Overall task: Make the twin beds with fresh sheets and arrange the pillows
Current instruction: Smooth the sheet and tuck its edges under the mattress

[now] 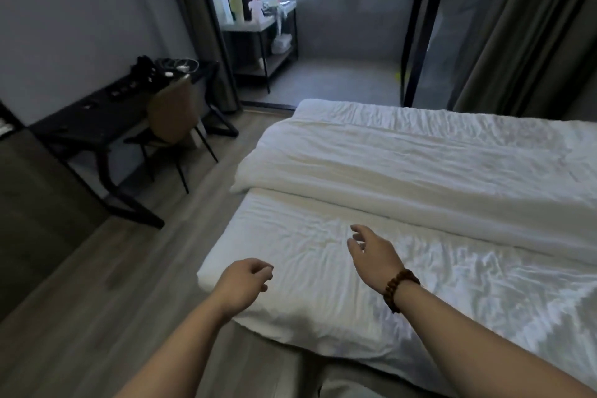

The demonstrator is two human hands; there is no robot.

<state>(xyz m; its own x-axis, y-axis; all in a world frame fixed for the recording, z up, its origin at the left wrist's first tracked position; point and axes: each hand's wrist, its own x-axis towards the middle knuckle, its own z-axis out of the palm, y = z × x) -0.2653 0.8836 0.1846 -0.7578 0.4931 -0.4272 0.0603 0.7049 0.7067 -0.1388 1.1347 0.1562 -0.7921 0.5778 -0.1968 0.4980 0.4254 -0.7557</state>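
Observation:
A bed with a wrinkled white fitted sheet fills the right half of the view. A thick white duvet lies folded back across the far part of the bed, its folded edge running across the middle. My left hand hovers over the near left corner of the mattress, fingers loosely curled, holding nothing. My right hand, with a bead bracelet on the wrist, hangs over the sheet with fingers spread and relaxed. No pillows are in view.
A black desk with cables and a brown chair stand left along the wall. Wooden floor runs between desk and bed. Beyond the bed, a doorway leads to a shelf with bottles; grey curtains hang right.

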